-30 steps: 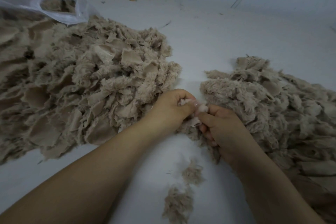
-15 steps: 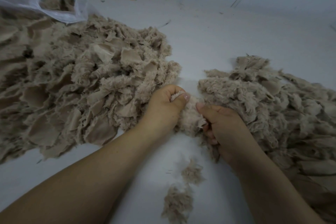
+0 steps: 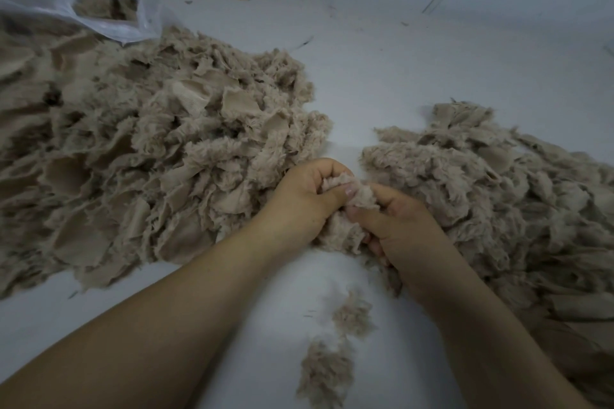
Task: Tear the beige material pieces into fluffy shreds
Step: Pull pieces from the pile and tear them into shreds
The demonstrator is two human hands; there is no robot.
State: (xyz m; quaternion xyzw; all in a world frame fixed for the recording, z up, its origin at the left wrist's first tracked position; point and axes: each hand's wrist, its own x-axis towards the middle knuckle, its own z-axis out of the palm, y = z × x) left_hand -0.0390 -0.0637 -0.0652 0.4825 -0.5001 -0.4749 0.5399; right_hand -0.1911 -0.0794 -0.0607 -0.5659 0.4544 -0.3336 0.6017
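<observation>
Far left, at the back, a clear plastic bag point(image 3: 99, 15) lies slumped on the white table point(image 3: 415, 76), with a few beige scraps showing through its mouth. Its lower edge rests on the big left pile point(image 3: 149, 159), a broad heap of beige material pieces, some flat with a ribbed backing turned up, others furry side out. The heap runs from the left edge of the view almost to the middle.

At its near right edge sits the left hand point(image 3: 302, 202), fingers curled and thumb pressed down, clamped on a fluffy beige piece point(image 3: 360, 196). The right hand point(image 3: 402, 229) grips the same piece from the other side, thumb on top, with more of the tuft hanging below between the two palms. The hands are close together, nearly touching, with the fuzz bunched between them. Both forearms are bare and reach in from the bottom of the view.

Below the hands, on open table, lie two small loose shreds point(image 3: 329, 372), one above the other.

To the right spreads the right pile point(image 3: 498, 196), lower and flatter, its near edge touching the right hand and wrist.
</observation>
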